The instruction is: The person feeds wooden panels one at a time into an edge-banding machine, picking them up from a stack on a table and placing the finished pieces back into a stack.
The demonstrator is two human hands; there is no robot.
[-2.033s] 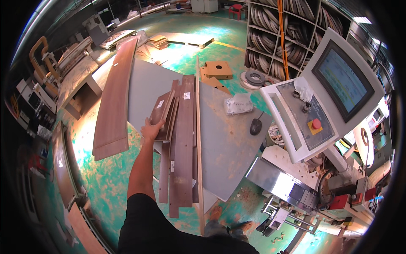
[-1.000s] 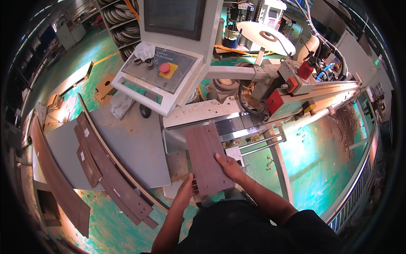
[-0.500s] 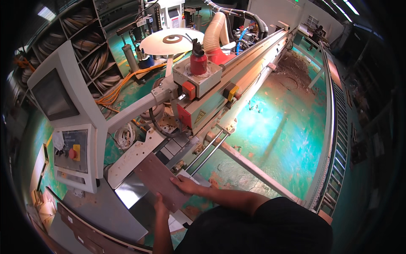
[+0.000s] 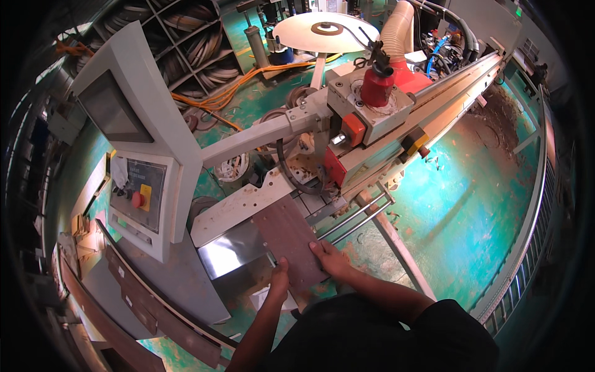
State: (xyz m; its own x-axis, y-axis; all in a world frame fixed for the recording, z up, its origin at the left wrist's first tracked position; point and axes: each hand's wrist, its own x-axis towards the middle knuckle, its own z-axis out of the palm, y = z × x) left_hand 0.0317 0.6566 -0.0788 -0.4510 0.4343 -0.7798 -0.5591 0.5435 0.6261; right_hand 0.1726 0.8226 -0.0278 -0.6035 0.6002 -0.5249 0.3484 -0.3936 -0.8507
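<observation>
A flat reddish-brown board point(image 4: 289, 234) is gripped by both hands, its far end resting over the machine's infeed beside the pale metal guide plate point(image 4: 243, 214). My left hand point(image 4: 280, 276) holds the board's near left edge, thumb up along it. On the right edge, my right hand point(image 4: 330, 258) is closed with the thumb on the top face and the other fingers mostly hidden beneath. The far end of the board lies close to the grey rollers or pads point(image 4: 310, 203) of the edge-banding machine point(image 4: 365, 124). A shiny metal plate point(image 4: 232, 251) shows left of the board.
A control panel point(image 4: 139, 195) with a screen and red stop button stands at left. Brown boards point(image 4: 139, 297) lean below it. Behind are a large white disc point(image 4: 325, 32), orange cables point(image 4: 229, 93) and racks of coiled banding point(image 4: 201, 49). Two metal rods point(image 4: 356, 220) extend right.
My view has turned left, so the machine appears farther right. The board has moved slightly forward toward the rollers, with both hands still on it.
</observation>
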